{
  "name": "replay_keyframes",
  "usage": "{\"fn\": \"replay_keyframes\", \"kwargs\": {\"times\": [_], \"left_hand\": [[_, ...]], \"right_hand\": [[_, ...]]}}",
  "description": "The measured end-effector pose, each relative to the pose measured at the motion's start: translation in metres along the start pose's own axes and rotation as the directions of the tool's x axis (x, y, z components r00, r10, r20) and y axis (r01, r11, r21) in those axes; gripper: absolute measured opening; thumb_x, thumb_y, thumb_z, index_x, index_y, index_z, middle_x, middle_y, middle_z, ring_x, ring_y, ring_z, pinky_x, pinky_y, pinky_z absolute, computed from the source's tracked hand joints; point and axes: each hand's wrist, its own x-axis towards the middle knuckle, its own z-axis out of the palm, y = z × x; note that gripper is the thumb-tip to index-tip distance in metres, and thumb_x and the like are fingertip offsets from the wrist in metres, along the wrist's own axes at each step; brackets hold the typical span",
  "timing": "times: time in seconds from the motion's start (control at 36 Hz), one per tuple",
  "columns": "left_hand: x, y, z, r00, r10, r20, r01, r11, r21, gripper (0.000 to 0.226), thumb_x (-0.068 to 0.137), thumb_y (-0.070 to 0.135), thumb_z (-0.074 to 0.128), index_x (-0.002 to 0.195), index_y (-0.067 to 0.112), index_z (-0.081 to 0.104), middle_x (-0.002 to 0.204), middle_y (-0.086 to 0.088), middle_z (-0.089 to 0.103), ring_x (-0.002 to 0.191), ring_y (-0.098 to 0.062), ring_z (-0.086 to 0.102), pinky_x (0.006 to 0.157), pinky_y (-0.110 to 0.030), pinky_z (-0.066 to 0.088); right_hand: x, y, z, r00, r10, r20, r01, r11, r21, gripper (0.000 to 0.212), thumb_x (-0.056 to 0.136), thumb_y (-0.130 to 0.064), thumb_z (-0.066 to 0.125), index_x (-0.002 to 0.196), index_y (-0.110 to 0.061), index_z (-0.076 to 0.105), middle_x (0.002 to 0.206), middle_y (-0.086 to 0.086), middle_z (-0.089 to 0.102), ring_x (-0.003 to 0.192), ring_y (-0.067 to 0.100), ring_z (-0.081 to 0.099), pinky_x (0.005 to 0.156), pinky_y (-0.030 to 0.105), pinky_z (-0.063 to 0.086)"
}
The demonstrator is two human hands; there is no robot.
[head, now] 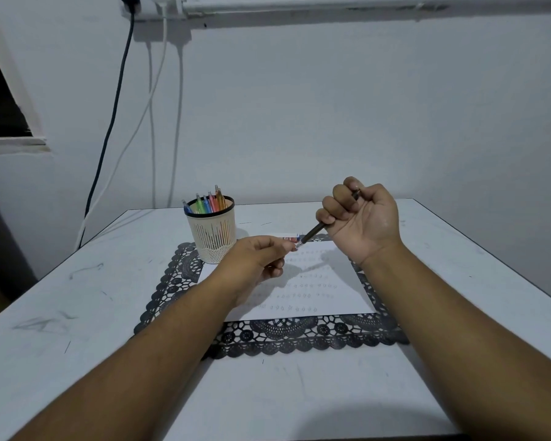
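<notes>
head view: our right hand (363, 218) curls its fingers round a dark pen (314, 232), held above the bench (77, 297); our left hand (255, 262) pinches its tip between thumb and fingers. a pen cup (212, 233) stands just beyond the left fingers.

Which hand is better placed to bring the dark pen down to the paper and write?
Right. The right hand grips the pen by its barrel, above the paper; the left hand only pinches its tip.

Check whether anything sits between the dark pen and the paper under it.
Only the left hand: its fingers pinch the tip of the pen above the paper. The right hand grips the barrel; nothing else visible lies between.
</notes>
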Motion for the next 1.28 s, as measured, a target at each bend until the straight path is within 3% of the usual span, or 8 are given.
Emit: {"fn": "replay_keyframes", "kwargs": {"times": [0.06,0.17,1.28], "left_hand": [[0.0004,-0.0004,0.0005,1.000,-0.002,0.016,0.002,1.000,0.002,0.026,0.074,0.028,0.086,0.090,0.009,0.083,0.072,-0.004,0.060,0.063,-0.015,0.053,0.064,-0.025,0.053],[0.0007,-0.0010,0.0012,1.000,0.016,0.009,-0.016,0.999,0.038,0.005,0.086,0.016,0.082,0.082,0.015,0.082,0.071,-0.003,0.061,0.062,-0.015,0.053,0.064,-0.026,0.052],[-0.0067,0.0036,0.0053,0.999,0.025,0.039,-0.028,0.997,0.068,0.020,0.091,0.005,0.075,0.074,0.014,0.079,0.075,-0.006,0.066,0.059,-0.012,0.055,0.064,-0.025,0.052]], "right_hand": [[0.0002,0.0007,0.0004,1.000,-0.001,0.001,0.001,1.000,0.005,0.005,0.078,-0.017,0.039,0.075,-0.019,0.043,0.061,-0.003,0.025,0.056,0.017,0.016,0.058,0.031,0.023],[0.0002,0.0017,0.0010,1.000,0.005,0.005,-0.005,1.000,0.001,0.005,0.077,-0.017,0.039,0.074,-0.019,0.043,0.060,-0.003,0.025,0.056,0.017,0.015,0.057,0.031,0.024],[-0.0006,0.0019,-0.0007,0.996,0.038,0.078,-0.035,0.999,-0.041,0.006,0.080,-0.018,0.041,0.077,-0.019,0.046,0.061,-0.003,0.026,0.052,0.015,0.022,0.056,0.030,0.027]]}}
